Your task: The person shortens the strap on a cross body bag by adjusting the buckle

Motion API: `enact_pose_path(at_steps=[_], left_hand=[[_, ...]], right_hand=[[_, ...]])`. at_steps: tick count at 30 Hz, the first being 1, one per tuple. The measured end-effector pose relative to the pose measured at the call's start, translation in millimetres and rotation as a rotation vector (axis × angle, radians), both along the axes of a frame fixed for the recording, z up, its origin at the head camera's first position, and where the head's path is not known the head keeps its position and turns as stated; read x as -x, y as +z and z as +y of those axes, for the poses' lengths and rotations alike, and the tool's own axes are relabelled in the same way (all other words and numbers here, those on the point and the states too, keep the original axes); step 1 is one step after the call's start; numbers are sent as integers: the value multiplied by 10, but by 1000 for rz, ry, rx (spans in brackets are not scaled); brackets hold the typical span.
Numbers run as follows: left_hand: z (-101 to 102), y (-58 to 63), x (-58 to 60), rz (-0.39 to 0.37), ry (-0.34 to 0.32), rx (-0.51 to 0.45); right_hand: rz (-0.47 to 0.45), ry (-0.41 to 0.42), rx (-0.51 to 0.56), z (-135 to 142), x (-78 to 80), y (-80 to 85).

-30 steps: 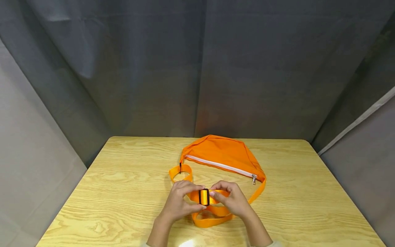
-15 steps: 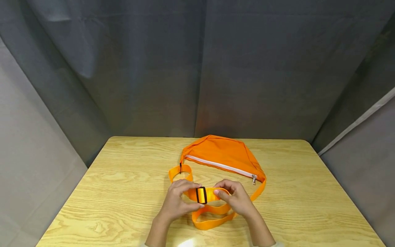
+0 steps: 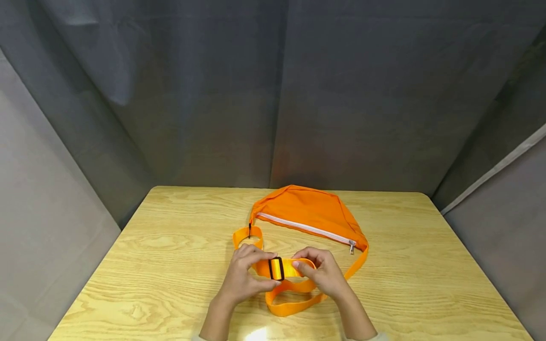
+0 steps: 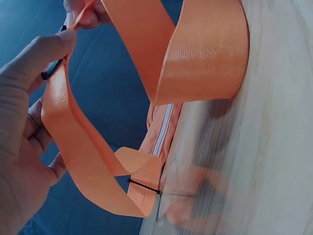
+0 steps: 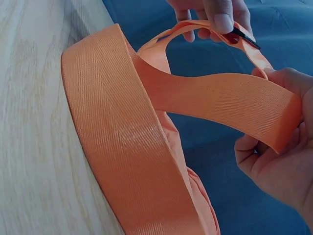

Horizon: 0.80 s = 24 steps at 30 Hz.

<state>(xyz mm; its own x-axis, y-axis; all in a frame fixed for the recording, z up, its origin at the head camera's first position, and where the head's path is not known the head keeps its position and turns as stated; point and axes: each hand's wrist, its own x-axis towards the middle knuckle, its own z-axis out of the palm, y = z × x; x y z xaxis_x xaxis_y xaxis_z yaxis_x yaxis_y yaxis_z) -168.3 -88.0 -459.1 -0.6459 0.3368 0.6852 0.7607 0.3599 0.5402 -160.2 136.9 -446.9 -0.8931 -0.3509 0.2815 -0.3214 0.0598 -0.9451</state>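
An orange waist bag (image 3: 307, 210) with a white zipper lies on the table, and its long orange strap (image 3: 285, 309) loops toward the person. My left hand (image 3: 244, 274) pinches a black slide buckle (image 3: 276, 269) on the strap by its top and bottom edges, between fingers and thumb. Just right of the buckle, my right hand (image 3: 324, 272) pinches the strap between thumb and index finger. The right wrist view shows the strap (image 5: 220, 100) bending through the right hand (image 5: 283, 161). In the left wrist view, the left thumb partly hides the buckle (image 4: 52, 68).
The wooden table (image 3: 162, 246) reaches out on both sides of the hands. A metal zipper pull (image 3: 351, 247) hangs at the bag's right end. A smaller black strap fitting (image 3: 250, 230) sits near its left end. Grey curtains (image 3: 213, 94) close off the back and sides.
The buckle and left hand have shifted slightly left. The right hand's grip has slid a little away from the buckle, so more strap shows between them. The bag has stayed in place.
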Motion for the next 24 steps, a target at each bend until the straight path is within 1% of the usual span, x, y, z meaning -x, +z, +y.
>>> enact_pose_path(at_steps=[3,5,8,10,11,15,18,21,24], left_hand=[[19,-1,-3,-10,-2,10],[38,-6,-3,-9,-6,22],[63,-12,-5,-9,-11,34],[71,-10,-8,-14,-16,34],[71,-4,-11,-21,-17,31],[57,15,-18,-41,-29,6],[42,22,-15,-50,-35,-15],[33,20,-9,-56,-50,-40],[28,13,-2,-56,-67,-57]], right_hand=[[12,12,10,-22,-11,4],[20,40,26,-42,-15,6],[11,85,48,-66,-21,7],[-11,104,53,-63,-23,6],[-24,102,45,-55,-24,7],[-65,57,-43,28,-13,-3],[-64,34,-98,91,9,-27],[-53,44,-95,110,29,-37],[-50,72,-69,77,45,-27]])
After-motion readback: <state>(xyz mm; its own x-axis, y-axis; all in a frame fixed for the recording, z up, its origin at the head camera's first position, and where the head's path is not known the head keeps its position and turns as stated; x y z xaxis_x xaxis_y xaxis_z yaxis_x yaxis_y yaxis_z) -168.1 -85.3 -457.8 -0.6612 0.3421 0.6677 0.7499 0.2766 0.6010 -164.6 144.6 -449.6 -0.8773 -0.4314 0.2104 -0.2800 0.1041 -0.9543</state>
